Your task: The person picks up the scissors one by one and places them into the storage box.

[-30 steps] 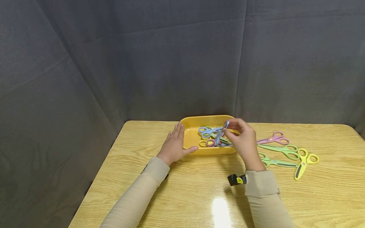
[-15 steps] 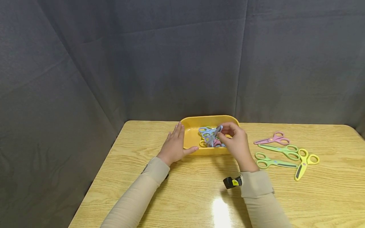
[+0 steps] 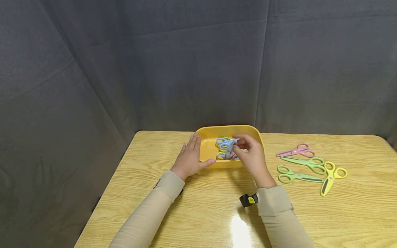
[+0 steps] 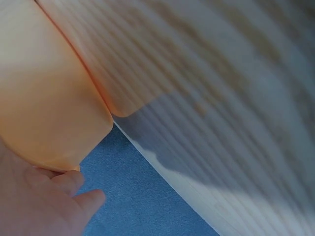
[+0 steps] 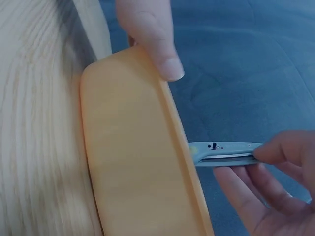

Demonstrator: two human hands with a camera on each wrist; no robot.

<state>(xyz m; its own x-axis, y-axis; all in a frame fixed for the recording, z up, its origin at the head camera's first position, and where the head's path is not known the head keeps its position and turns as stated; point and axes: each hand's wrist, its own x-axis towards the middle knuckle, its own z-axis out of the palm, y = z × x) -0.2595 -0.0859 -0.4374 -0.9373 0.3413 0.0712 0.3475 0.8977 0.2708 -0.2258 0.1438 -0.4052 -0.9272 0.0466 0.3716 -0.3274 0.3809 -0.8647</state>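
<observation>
A yellow plastic bin [image 3: 227, 165] holds several small scissors, with blue handles [image 3: 221, 141] among them. My left hand [image 3: 190, 157] rests along the bin's left end, fingers straight and the thumb lying over the front rim. Over the bin's right half, my right hand [image 3: 252, 156] pinches a pair of blue scissors [image 5: 231, 146] near the blade end. Their handles point down into the bin, hidden behind its wall in the right wrist view. Printed marks show on the pale blue blade cover. In the left wrist view, left fingertips [image 4: 89, 199] show by the bin's corner.
On the wooden table [image 3: 204, 210] right of the bin lie pink scissors [image 3: 299, 150], two green pairs, one with long blades [image 3: 305, 162] and one nearer [image 3: 297, 176], and yellow scissors [image 3: 331, 177]. A dark grey curtain [image 3: 198, 69] hangs behind the table.
My right hand has moved left and slightly lower over the bin, carrying the blue scissors down among the others. The left hand and the bin have stayed put.
</observation>
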